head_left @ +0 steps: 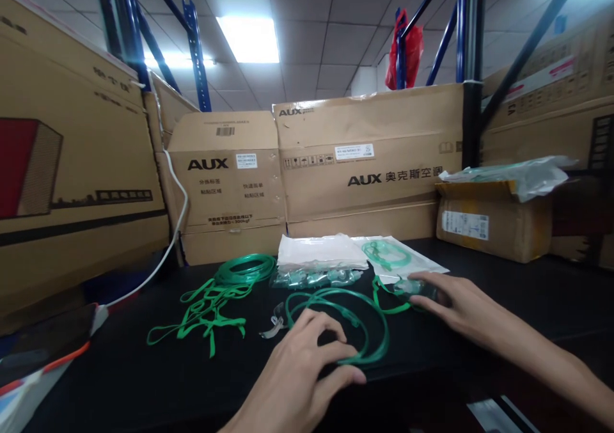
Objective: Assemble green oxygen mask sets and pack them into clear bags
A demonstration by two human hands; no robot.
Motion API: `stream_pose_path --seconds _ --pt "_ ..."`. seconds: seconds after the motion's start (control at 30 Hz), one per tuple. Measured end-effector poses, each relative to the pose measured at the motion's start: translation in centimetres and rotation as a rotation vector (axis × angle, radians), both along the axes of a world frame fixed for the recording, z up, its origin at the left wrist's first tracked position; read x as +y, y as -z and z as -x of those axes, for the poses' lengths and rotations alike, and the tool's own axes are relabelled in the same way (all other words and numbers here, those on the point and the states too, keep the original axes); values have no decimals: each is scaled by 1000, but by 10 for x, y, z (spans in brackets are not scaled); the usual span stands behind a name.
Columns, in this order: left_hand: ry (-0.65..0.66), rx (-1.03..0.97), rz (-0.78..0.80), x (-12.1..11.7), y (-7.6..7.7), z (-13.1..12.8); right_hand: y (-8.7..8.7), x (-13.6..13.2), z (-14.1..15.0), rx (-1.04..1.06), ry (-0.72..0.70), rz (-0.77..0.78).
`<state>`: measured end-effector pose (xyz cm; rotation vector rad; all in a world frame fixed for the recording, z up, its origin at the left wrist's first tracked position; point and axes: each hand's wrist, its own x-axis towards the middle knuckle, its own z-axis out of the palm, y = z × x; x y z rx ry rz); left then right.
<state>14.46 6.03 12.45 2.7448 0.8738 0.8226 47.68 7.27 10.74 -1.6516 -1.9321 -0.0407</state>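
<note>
My left hand (307, 369) is at the front of a coil of green tubing (384, 330), its fingers curled over the near side and its thumb close below. A clear plastic connector piece (273, 325) lies at the coil's left. To the right, my right hand (455, 295) has its thumb and fingers around a clear greenish mask (410, 287), partly hidden by the hand. A green strap (384, 302) trails from this mask onto the black table. Further left lie another coil of green tubing (247, 268) and a tangle of green straps (211, 318).
Behind the coil sit a stack of white packets (321, 252) and clear-bagged pieces (316, 278). A flat packet with green tubing (388, 257) lies beside them. An open carton (494, 222) stands at right; large AUX boxes (369, 158) line the back. A white cable (180, 209) hangs left.
</note>
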Motion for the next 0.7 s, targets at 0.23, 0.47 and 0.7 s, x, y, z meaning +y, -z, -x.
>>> stream_pose_path --seconds 0.23,0.47,0.7 --pt "-55 131 102 -8 -4 20 -5 -6 4 -209 55 -32" --pt "40 300 216 -10 -26 38 -31 -18 59 -278 -343 -220" --pt "82 286 159 -16 -44 60 -47 -14 122 -343 -650 27"
